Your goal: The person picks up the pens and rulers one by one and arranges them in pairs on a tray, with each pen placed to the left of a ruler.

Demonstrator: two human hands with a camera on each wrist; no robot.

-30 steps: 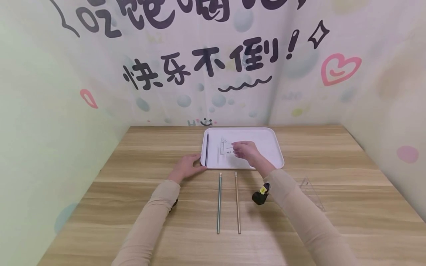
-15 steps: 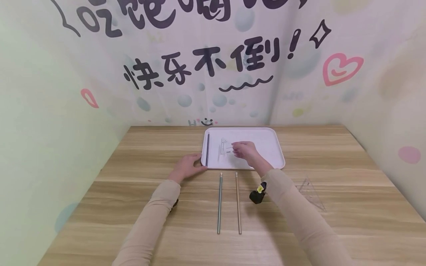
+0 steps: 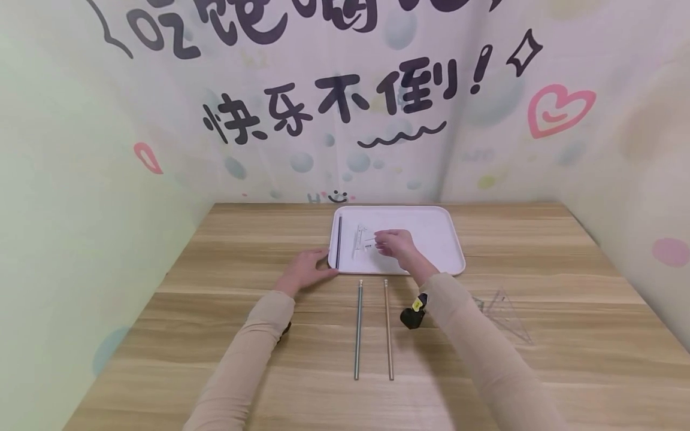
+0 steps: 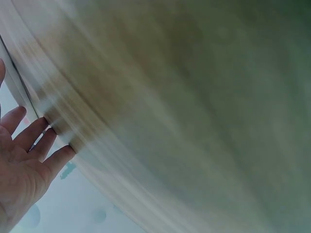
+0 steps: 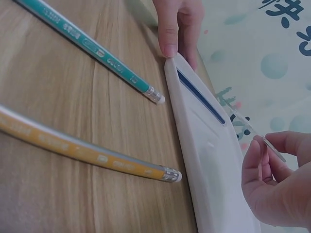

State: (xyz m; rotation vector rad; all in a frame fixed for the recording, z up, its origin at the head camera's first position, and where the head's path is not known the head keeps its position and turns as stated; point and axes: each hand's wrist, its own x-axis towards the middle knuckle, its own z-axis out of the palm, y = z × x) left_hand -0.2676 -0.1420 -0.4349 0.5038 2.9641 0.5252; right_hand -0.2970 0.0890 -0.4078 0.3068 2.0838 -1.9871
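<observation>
My right hand [image 3: 396, 244] pinches a clear set square [image 3: 362, 238] between thumb and fingers, over the left half of a white tray [image 3: 433, 248]. In the right wrist view the set square [image 5: 247, 125] appears nearly edge-on, a thin strip running out from the fingertips. A dark pencil [image 3: 339, 242] lies inside the tray along its left side. My left hand [image 3: 306, 272] rests at the tray's front left corner, thumb by the front rim and the other fingers extended along the left side. Its fingers [image 4: 36, 138] look loosely straight in the left wrist view.
Two pencils, one teal [image 3: 358, 329] and one gold [image 3: 389, 329], lie parallel in front of the tray, eraser ends toward it. Another clear set square [image 3: 509, 320] lies on the table beside the right sleeve. A printed wall cloth [image 3: 345, 149] hangs behind the table.
My right hand and the set square have shifted slightly left over the tray, and the set square looks a little narrower. The left hand stays at the tray corner; the head view has drifted slightly.
</observation>
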